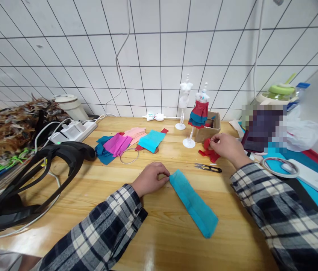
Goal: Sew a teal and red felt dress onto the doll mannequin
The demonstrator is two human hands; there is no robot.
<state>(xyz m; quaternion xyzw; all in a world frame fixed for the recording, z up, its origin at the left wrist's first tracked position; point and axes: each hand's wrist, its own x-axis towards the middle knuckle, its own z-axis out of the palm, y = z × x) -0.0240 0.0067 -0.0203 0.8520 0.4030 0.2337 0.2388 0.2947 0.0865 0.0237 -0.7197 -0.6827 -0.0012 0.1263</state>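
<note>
A folded blue fabric strip (194,203) lies slantwise on the wooden table in front of me. My left hand (152,178) rests at its upper left corner, thumb and forefinger pinched on the edge. Farther right, my right hand (228,146) is closed in a pinch at a small heap of red fabric scraps (212,155), beside a cardboard box (214,130). Black thread snips (209,168) lie just below the scraps. Behind them stand a mini dress form (200,113) wearing a red and blue layered dress and a bare white dress form (185,99).
Coloured fabric pieces (119,145) and a thin ring (129,156) lie left of centre. A black headset-like frame (35,180), power strip (76,131) and feather bundle (12,131) crowd the left. At right are a tape roll (280,167), a plastic bag (302,130) and a green-lidded cup (281,90).
</note>
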